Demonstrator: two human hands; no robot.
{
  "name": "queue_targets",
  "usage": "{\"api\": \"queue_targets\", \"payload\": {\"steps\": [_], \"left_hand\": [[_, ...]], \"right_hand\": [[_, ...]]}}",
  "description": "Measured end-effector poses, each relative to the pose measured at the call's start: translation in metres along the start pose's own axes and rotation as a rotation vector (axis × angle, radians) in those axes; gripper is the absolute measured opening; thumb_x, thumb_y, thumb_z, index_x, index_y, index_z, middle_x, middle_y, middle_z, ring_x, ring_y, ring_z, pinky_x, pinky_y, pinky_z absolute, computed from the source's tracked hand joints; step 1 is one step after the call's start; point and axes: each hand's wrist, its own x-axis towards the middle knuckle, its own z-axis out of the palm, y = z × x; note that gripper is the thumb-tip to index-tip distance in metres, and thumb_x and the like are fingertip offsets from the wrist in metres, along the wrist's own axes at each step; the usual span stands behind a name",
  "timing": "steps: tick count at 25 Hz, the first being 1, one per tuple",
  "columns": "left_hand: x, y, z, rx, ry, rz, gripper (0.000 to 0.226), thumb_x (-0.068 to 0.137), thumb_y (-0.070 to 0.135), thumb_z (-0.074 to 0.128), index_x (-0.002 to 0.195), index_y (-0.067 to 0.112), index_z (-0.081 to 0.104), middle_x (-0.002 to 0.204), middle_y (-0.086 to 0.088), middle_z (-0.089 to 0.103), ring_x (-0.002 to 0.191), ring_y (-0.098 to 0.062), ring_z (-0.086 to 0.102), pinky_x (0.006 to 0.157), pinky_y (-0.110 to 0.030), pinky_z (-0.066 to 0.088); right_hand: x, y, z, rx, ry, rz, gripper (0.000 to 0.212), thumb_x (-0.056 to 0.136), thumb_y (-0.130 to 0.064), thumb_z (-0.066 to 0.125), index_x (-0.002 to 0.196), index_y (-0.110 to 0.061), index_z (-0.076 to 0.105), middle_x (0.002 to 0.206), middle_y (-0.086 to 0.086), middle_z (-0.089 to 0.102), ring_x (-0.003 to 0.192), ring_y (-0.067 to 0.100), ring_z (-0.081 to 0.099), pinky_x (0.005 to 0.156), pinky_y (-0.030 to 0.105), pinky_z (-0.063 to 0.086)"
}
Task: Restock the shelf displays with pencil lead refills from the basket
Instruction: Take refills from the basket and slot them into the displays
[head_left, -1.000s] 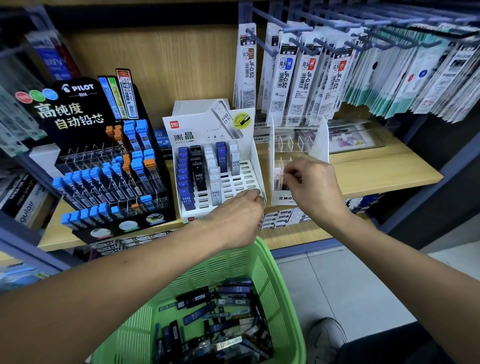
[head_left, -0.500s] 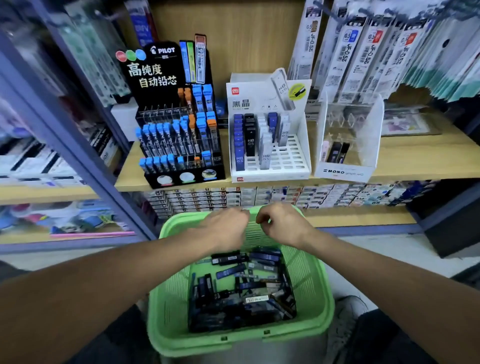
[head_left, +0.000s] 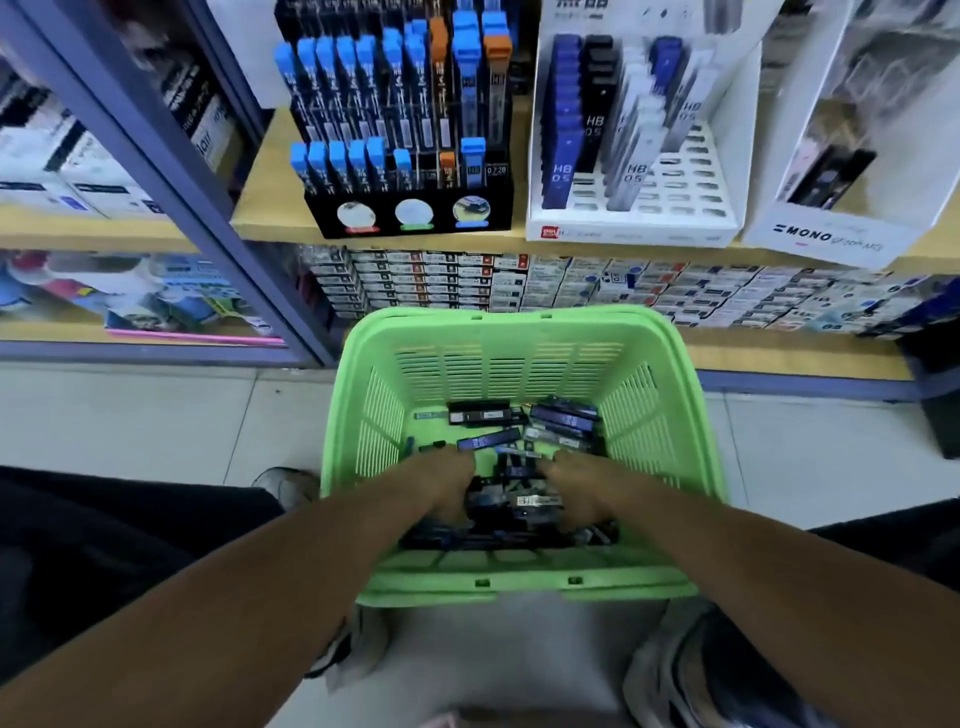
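Down inside the green basket, both the left hand and right hand were sunk among lead refills; neither grip could be told.

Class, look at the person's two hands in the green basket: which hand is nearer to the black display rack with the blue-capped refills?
Left. The left hand lies in the basket almost straight below the black rack; the right hand is further to the right, below the white display.
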Motion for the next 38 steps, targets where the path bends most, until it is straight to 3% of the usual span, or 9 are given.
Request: {"api": "queue_targets", "payload": {"steps": [4,10,15,19,24,28,32,35,38], "left_hand": [[0.019,-0.003,0.04,0.076,-0.089,0.024,0.1,0.077,0.033,0.083,0.151,0.002,0.023,0.152,-0.022,0.034,0.137,-0.038,0.039,0.11,-0.048,0.041],[0.042,0.009,0.061,0.141,0.037,0.021,0.095,0.08,0.032,0.081,0.148,0.001,0.023,0.149,-0.025,0.029,0.137,-0.042,0.033,0.105,-0.055,0.042],[0.061,0.016,0.063,0.182,0.081,0.045,0.096,0.076,0.034,0.083,0.146,0.001,0.027,0.142,-0.021,0.035,0.133,-0.039,0.036,0.107,-0.054,0.039],[0.069,0.014,0.072,0.121,0.18,0.034,0.093,0.073,0.05,0.081,0.139,0.006,0.033,0.134,-0.017,0.042,0.124,-0.035,0.043,0.094,-0.05,0.048],[0.076,0.011,0.065,-0.028,0.175,-0.033,0.077,0.08,0.034,0.079,0.136,0.006,0.035,0.136,-0.017,0.044,0.123,-0.035,0.048,0.09,-0.047,0.05],[0.079,0.02,0.07,-0.285,0.201,-0.077,0.06,0.082,0.021,0.076,0.127,0.005,0.04,0.118,-0.015,0.059,0.106,-0.034,0.062,0.074,-0.039,0.047],[0.083,0.015,0.065,-0.767,0.167,-0.164,0.033,0.083,0.026,0.076,0.1,0.009,0.054,0.081,-0.002,0.061,0.085,-0.026,0.065,0.063,-0.029,0.046],[0.083,0.014,0.063,-1.11,0.113,-0.223,0.029,0.079,0.034,0.077,0.1,0.015,0.072,0.086,-0.003,0.073,0.082,-0.02,0.069,0.074,-0.033,0.058],[0.08,0.02,0.057,-1.369,0.141,-0.314,0.013,0.084,0.028,0.073,0.094,0.02,0.068,0.091,-0.005,0.074,0.085,-0.023,0.072,0.082,-0.04,0.06]], "right_hand": [[0.012,-0.003,0.031,-0.244,-0.011,-0.06,0.086,0.084,-0.035,0.075,0.15,-0.012,0.025,0.142,0.015,0.037,0.13,0.034,0.042,0.098,0.048,0.044],[0.028,-0.006,0.042,-0.241,0.055,-0.058,0.079,0.091,-0.037,0.066,0.152,-0.012,0.022,0.148,0.017,0.029,0.133,0.036,0.037,0.096,0.049,0.049],[0.039,-0.009,0.049,-0.189,0.131,-0.118,0.073,0.086,-0.053,0.066,0.139,-0.013,0.035,0.137,0.011,0.036,0.123,0.031,0.043,0.09,0.045,0.05],[0.046,-0.01,0.051,-0.117,0.192,-0.115,0.067,0.086,-0.044,0.069,0.135,-0.011,0.037,0.13,0.01,0.039,0.119,0.029,0.042,0.093,0.042,0.05],[0.057,-0.014,0.048,0.124,0.16,-0.019,0.069,0.079,-0.035,0.077,0.132,-0.012,0.039,0.127,0.01,0.043,0.117,0.031,0.049,0.092,0.042,0.05],[0.061,-0.015,0.051,0.421,0.143,0.071,0.056,0.076,-0.027,0.081,0.12,-0.01,0.05,0.115,0.013,0.057,0.106,0.03,0.059,0.082,0.036,0.052],[0.064,-0.01,0.047,0.761,0.109,0.133,0.034,0.075,-0.018,0.082,0.102,-0.014,0.061,0.098,0.004,0.065,0.089,0.02,0.062,0.063,0.024,0.049],[0.065,-0.008,0.046,1.082,0.098,0.204,0.029,0.076,-0.008,0.082,0.1,-0.015,0.067,0.099,0.005,0.071,0.093,0.02,0.068,0.078,0.03,0.057],[0.063,-0.009,0.043,1.298,0.098,0.251,0.027,0.081,-0.002,0.078,0.104,-0.012,0.067,0.097,0.003,0.072,0.089,0.017,0.068,0.077,0.027,0.055]]}}
